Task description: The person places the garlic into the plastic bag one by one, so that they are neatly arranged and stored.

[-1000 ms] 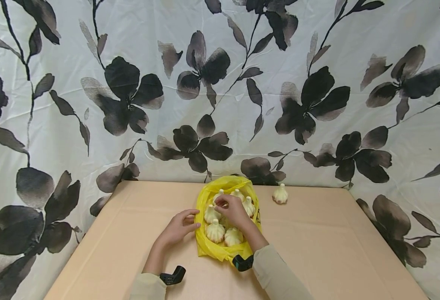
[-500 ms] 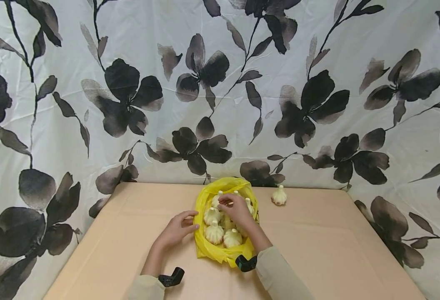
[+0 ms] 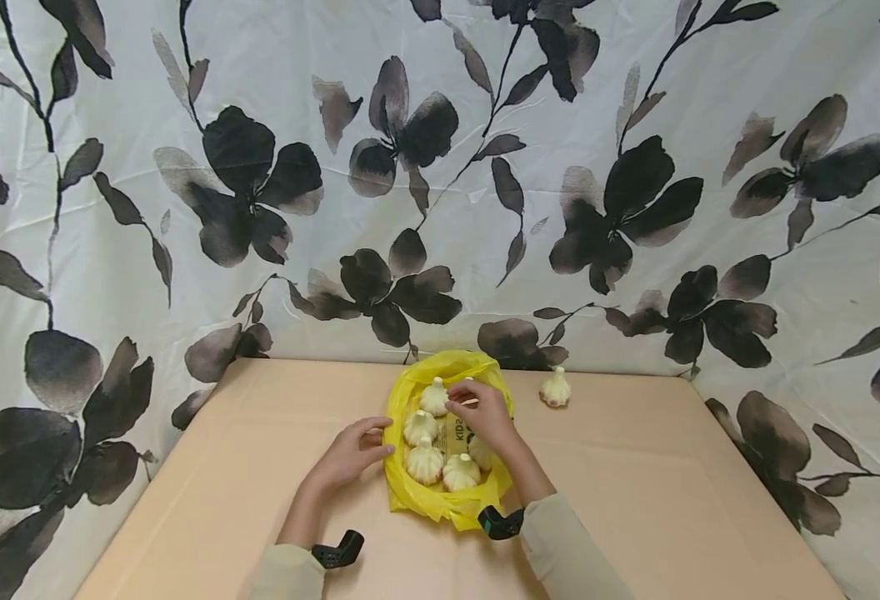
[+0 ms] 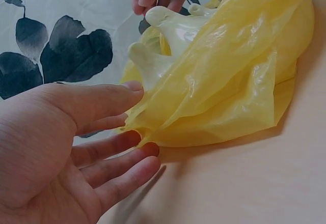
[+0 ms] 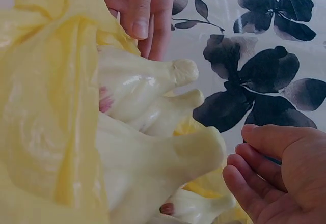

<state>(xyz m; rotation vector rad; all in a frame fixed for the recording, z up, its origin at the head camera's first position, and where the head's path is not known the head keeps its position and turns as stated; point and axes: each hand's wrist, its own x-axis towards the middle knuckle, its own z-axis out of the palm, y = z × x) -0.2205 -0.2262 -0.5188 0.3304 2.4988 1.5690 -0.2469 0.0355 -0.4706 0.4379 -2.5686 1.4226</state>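
Note:
A yellow plastic bag lies with its mouth wide on the table and holds several garlic bulbs. My left hand is at the bag's left rim, its fingertips against the plastic and the thumb apart from the other fingers. Over the right side of the bag hovers my right hand, fingers loosely bent with nothing between them. In the right wrist view its fingertips are close to the neck of a garlic bulb, apart from it. My right hand hides some bulbs in the head view.
One more garlic bulb stands on the table, right of the bag near the far edge. Behind the table hangs a white cloth with dark flowers. Black cameras are strapped to both wrists.
My right hand has shifted a little to the right over the bag, uncovering printing on the bag's inside. My left hand stays at the rim.

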